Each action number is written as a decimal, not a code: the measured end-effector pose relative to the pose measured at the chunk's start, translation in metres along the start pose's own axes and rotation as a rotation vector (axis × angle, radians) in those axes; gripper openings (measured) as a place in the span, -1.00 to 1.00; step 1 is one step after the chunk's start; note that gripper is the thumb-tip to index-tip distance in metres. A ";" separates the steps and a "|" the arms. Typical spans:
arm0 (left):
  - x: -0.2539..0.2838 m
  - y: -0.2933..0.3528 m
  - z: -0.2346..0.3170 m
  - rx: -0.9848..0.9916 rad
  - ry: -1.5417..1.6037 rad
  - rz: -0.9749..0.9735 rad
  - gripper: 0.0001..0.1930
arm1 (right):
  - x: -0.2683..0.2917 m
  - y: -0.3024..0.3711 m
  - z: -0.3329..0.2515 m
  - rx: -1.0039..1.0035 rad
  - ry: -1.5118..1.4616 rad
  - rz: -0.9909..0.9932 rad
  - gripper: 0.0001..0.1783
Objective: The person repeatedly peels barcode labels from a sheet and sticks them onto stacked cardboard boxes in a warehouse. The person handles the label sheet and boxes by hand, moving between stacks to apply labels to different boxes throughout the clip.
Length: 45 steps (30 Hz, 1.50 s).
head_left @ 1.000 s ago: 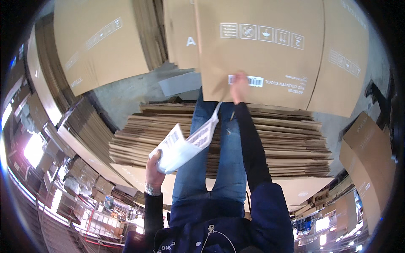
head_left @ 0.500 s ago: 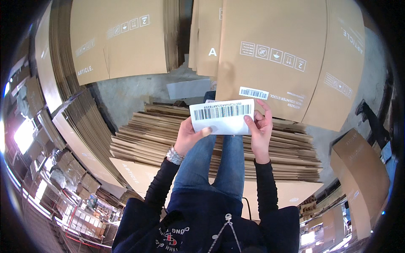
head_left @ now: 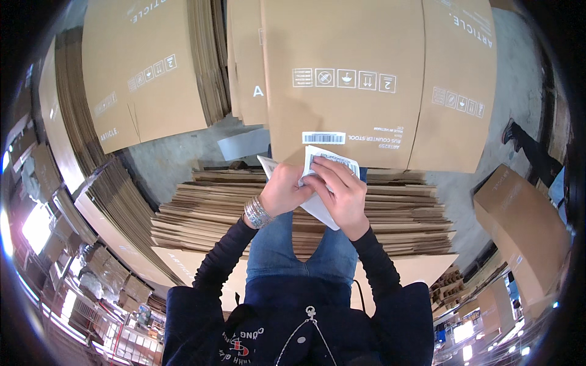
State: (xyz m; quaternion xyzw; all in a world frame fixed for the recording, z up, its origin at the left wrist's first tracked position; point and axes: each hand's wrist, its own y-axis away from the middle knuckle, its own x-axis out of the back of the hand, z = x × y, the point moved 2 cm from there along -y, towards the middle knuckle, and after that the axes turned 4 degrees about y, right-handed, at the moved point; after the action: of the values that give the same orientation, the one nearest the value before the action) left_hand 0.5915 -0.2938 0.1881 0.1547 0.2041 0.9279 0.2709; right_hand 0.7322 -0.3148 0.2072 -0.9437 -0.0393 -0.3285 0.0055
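Note:
My left hand, with a metal bracelet at the wrist, is closed on a white label sheet whose lower corner sticks out below the fingers. My right hand pinches a white barcode label, which stands up bent above the fingertips. The two hands nearly touch. Whether label and sheet are still joined is hidden by the fingers. Just beyond them lies a flat brown carton, printed in white, with a barcode label stuck near its close edge.
Flattened cartons lie stacked under my legs. More carton stacks stand at the far left and along the left side. A grey sheet lies on the concrete floor. At right, a person's dark-clothed leg is near a bent carton.
The barcode label, held flat between both hands before, is now bent and gripped close together. My right hand has moved left and turned inward. The view has shifted slightly right.

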 end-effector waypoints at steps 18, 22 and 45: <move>-0.184 -0.160 0.096 0.002 0.011 0.053 -0.83 | 0.191 -0.027 0.215 -0.830 -0.672 0.162 -0.89; -0.193 -0.182 0.083 0.086 0.278 0.309 -0.79 | 0.247 -0.049 0.250 -0.717 -0.814 1.086 -0.78; -0.234 -0.305 0.057 0.158 -0.146 -0.112 -0.63 | 0.240 -0.127 0.234 0.039 -0.166 -0.407 -0.75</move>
State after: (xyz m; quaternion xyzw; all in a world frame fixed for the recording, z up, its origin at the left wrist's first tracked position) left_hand 0.9369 -0.1746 0.0548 0.2310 0.2648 0.8786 0.3233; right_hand 1.0541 -0.1629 0.1708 -0.9397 -0.2359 -0.2432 -0.0459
